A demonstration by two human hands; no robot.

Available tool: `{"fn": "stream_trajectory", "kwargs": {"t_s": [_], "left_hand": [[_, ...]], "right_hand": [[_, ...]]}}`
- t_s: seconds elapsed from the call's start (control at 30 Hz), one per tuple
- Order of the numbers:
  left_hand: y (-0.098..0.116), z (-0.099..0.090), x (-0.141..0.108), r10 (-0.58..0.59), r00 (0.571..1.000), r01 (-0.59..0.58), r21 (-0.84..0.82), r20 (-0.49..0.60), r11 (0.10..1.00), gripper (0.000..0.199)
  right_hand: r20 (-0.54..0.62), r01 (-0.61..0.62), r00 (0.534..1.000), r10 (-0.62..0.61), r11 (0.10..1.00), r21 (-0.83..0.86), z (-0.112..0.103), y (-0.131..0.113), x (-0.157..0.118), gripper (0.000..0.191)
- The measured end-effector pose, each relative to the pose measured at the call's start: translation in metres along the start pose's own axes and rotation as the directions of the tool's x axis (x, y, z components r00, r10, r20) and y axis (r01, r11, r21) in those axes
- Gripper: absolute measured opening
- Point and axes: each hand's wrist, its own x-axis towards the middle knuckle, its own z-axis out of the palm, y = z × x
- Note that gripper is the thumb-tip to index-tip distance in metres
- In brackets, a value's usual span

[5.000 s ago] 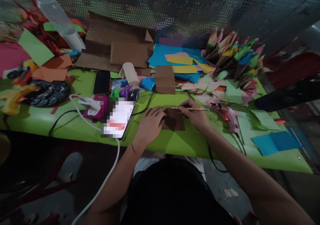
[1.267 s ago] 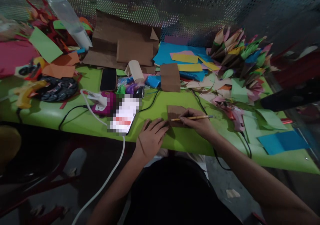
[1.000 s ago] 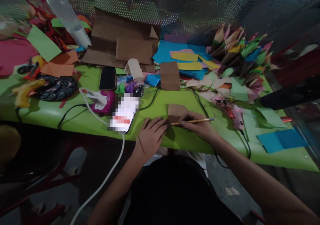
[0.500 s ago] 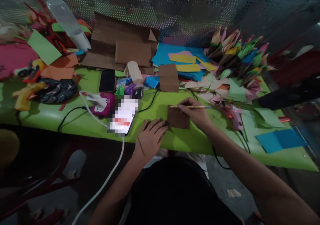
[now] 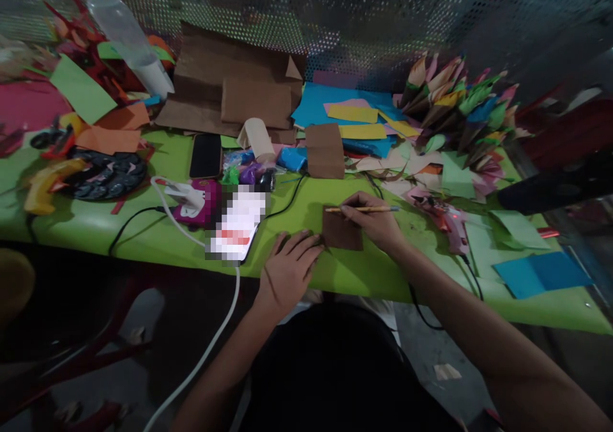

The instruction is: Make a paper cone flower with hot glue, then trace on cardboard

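Note:
A small brown paper square (image 5: 342,232) lies flat on the green table (image 5: 292,211). My right hand (image 5: 373,220) pinches a thin wooden stick like a pencil (image 5: 378,209), which lies nearly level over the top edge of the square. My left hand (image 5: 290,262) rests palm down on the table with its fingers stretched out, their tips by the square's left edge. Just left of that hand is a lit phone (image 5: 237,224), its screen blurred out.
Behind are brown sheets (image 5: 256,103), blue paper (image 5: 320,103), a brown piece (image 5: 325,151) and a dark phone (image 5: 205,156). A pink glue gun (image 5: 453,224) with a cord lies right, a yellow one (image 5: 48,186) left. A white cable (image 5: 211,349) hangs over the front edge.
The view has shifted very slightly. Both hands stay in nearly the same places, and the stick is still over the brown square's top edge.

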Motion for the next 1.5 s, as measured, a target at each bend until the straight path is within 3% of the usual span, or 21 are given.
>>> {"fn": "stream_trajectory", "kwargs": {"t_s": [0.5,0.83,1.0,1.2,1.3,1.4,1.5], "left_hand": [[-0.001,-0.002,0.002,-0.015,1.0,0.016,-0.055,0.016,0.998,0.028],[-0.006,-0.011,0.007,-0.035,0.998,0.041,-0.134,0.048,0.99,0.027],[-0.007,-0.018,0.026,-0.004,0.997,0.01,-0.082,0.075,0.997,0.035],[-0.012,-0.009,0.044,0.062,0.981,-0.044,-0.097,0.185,0.994,0.034],[-0.012,-0.006,0.044,0.057,0.982,-0.042,-0.085,0.179,0.995,0.032],[-0.007,-0.007,0.042,0.049,0.988,-0.044,-0.036,0.148,0.998,0.031],[-0.001,-0.005,0.043,0.059,0.989,-0.064,0.037,0.138,0.997,0.029]], "right_hand": [[0.174,-0.078,0.982,0.068,0.995,0.054,-0.001,-0.014,-0.04,0.022],[0.194,-0.101,0.977,0.083,0.991,0.086,0.002,-0.011,-0.05,0.024],[0.142,-0.133,0.984,0.109,0.976,0.172,-0.002,-0.012,-0.051,0.027],[0.108,-0.184,0.982,0.157,0.932,0.311,-0.006,-0.002,-0.051,0.025],[-0.024,-0.103,0.993,0.116,0.946,0.306,-0.016,0.0,-0.044,0.024],[-0.216,-0.006,0.974,0.062,0.968,0.252,-0.029,-0.004,-0.033,0.021],[-0.276,0.035,0.961,0.033,0.971,0.238,-0.036,-0.011,-0.025,0.018]]}}
